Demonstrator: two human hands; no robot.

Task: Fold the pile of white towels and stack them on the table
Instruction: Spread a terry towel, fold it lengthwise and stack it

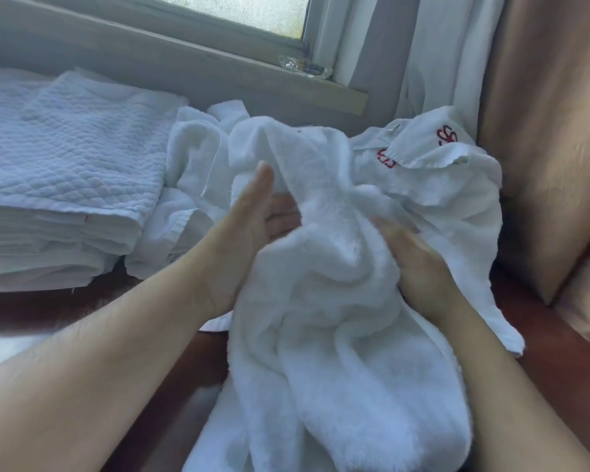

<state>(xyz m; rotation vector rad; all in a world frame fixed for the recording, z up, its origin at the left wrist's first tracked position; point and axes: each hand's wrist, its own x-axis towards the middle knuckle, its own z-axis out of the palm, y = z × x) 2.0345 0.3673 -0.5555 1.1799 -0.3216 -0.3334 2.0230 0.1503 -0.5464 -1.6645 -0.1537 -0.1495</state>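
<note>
Head view, looking down over 2 bare forearms. Fluffy white towel (338, 301) bunched between both hands, draped from the middle of the frame down toward 6 o'clock and over the near edge of the dark wooden desk (542, 338). Long axis roughly 12-to-6, running toward the body. Left hand (249, 229) at 9 o'clock of the bunch, fingers mostly straight and pointing toward 12, palm against the cloth; grip wide, pressing rather than pinching. Right hand (413, 257) at 3 o'clock of the bunch, fingers buried in the folds, apparently curled into the terry; grip narrow, holding the towel. Both hands touching the cloth, right one deeper in.

Unfolded pile (198, 165) lying beyond the hands toward 12 and 10 o'clock, touching the held towel. Thinner white cloth with red embroidered marks (433, 165) at 2 o'clock, partly under it. Stack of folded quilted towels (65, 172) at 9 to 10 o'clock, just beside the pile.

Judgement: no corner or hem of the held towel in sight, so next move likely a search along the long axis for an edge, lower end toward 6 o'clock hanging freest. Stack to the left, so left hand nearer for placing later.
</note>
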